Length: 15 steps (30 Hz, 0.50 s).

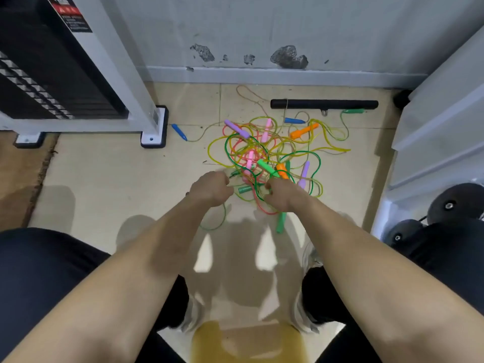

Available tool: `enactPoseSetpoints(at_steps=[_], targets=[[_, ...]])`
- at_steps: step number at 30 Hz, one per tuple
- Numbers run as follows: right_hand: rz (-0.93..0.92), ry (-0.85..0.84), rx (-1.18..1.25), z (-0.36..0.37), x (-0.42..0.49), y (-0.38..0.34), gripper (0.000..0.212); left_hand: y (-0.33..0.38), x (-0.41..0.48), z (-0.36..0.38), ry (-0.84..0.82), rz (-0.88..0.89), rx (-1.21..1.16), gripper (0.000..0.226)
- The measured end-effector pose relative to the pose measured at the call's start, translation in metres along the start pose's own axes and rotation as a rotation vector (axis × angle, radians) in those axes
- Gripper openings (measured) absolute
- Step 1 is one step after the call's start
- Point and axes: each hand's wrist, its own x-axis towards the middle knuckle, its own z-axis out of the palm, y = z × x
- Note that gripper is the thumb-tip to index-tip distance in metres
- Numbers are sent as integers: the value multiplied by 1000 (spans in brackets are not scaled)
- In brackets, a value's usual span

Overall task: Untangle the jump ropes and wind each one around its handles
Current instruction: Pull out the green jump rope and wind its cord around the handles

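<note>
Beginning the untangling, left hand [212, 188] and right hand [281, 195] each pinch cord among the jump ropes [250, 158]; next probably means teasing one loose.

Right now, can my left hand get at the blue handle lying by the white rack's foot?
Probably yes. The blue handle lies on bare floor outside the tangle, nothing over it. Your left hand, at the tangle's edge, seems to grip a green cord, so it must let go first.
</note>
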Motion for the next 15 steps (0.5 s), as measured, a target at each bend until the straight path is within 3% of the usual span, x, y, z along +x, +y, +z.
enactPoseSetpoints(at_steps=[7,12,15], targets=[[123,-158,167,80,41,38,34,-8,48,73,-155,-24,-75,30],[249,-165,255,125,61,70,7,-2,76,121,-253,-60,-129,30],[393,-133,327,148,69,87,5,3,89,149,-325,-79,-158,28]])
